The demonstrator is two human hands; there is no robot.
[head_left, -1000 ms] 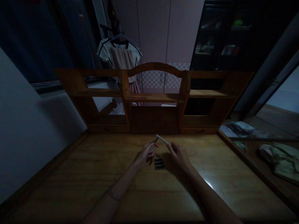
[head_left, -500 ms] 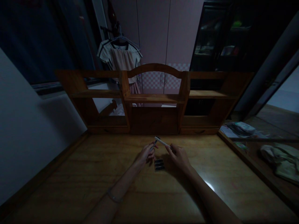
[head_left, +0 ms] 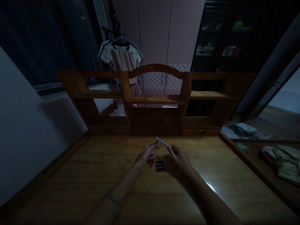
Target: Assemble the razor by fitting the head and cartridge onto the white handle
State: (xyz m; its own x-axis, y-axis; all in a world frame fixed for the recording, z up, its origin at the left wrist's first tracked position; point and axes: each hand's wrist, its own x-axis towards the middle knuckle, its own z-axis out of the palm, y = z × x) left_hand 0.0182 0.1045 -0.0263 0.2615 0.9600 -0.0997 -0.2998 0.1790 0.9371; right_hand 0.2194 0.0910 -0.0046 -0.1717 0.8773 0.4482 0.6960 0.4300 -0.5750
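Observation:
Above the wooden tabletop, my left hand [head_left: 147, 153] is closed round a slim, pale pen-like stick [head_left: 154, 146] with a dark upper end. My right hand [head_left: 180, 157] grips the lower end of a slim white pen-like stick [head_left: 164, 143], which slants up to the left. The far ends of the two sticks meet or nearly meet between my hands; I cannot tell whether they touch. On the table between my hands lies a small flat pack [head_left: 160, 166] with several dark bars. Dim light hides the finer detail of both sticks.
Along the back of the desk [head_left: 98, 175] stands a wooden shelf unit [head_left: 154, 99] with open compartments. A white wall [head_left: 42, 125] rises at the left. Papers and bags [head_left: 243, 128] lie off to the right, near a pale cloth bundle [head_left: 286, 159].
The white stick in my right hand has turned slightly, and the dark part near its far end shows less. My hands have hardly moved.

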